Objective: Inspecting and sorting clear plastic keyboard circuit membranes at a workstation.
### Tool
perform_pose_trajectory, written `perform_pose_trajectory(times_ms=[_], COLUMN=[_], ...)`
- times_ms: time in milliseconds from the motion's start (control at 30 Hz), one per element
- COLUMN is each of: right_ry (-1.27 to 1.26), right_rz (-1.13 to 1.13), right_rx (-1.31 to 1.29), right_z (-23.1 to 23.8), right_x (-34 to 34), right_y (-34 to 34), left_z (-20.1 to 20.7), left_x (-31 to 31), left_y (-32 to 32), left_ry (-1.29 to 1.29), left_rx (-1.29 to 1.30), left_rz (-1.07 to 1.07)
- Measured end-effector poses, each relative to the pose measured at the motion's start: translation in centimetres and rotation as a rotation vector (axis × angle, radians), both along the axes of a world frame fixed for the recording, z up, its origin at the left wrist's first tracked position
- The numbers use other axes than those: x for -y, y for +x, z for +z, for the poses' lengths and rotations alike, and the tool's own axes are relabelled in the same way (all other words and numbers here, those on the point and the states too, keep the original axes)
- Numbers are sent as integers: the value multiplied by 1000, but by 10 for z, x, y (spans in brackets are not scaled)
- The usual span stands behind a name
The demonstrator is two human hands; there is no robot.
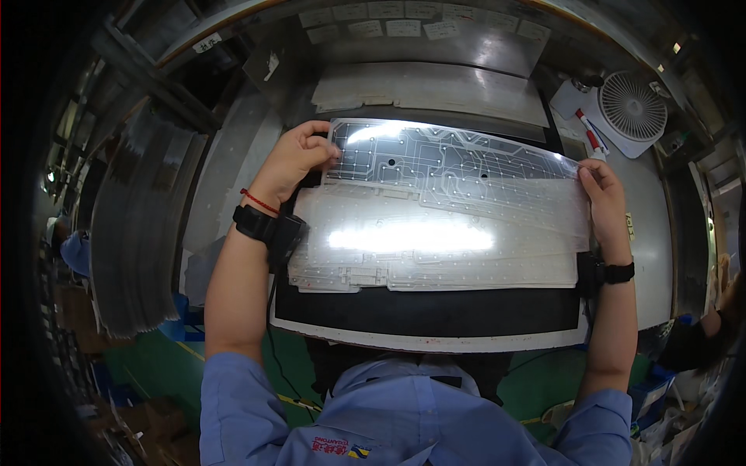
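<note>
Between my two hands a clear plastic circuit film [458, 165] printed with fine traces and dots is held up at a tilt. My left hand [305, 153] pinches its upper left corner between thumb and fingers. At the right end, my right hand [600, 182] grips the film's edge the same way. Under and nearer than it lies a stack of similar circuit films [435, 268], with a bright glare band across the top. The stack rests on a black mat [466, 314] over a white board. Glare hides part of the printed pattern.
A flat stack of pale sheets [435, 89] lies at the back. On the right are a small white fan [633, 105] and a red-and-white marker [588, 128]. Tall stacks of sheets [140, 225] stand at the left. A person's arm [711, 322] shows at the far right.
</note>
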State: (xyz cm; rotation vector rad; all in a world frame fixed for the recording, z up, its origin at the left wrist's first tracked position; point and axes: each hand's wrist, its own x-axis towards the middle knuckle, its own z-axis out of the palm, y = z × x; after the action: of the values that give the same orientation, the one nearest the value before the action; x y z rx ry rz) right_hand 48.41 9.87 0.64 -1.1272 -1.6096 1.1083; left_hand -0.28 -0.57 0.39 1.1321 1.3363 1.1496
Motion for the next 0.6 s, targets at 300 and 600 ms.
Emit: perform_pose_trajectory(times_ms=[300, 600], right_ry=[5, 3], right_rz=[2, -9], right_rx=[9, -1], right_z=[-2, 0], right_x=[-2, 0], right_y=[2, 0], left_z=[0, 0], left_x=[-5, -1], left_y=[-3, 2], left_ry=[-69, 23], left_rx=[105, 2], left_rz=[115, 68])
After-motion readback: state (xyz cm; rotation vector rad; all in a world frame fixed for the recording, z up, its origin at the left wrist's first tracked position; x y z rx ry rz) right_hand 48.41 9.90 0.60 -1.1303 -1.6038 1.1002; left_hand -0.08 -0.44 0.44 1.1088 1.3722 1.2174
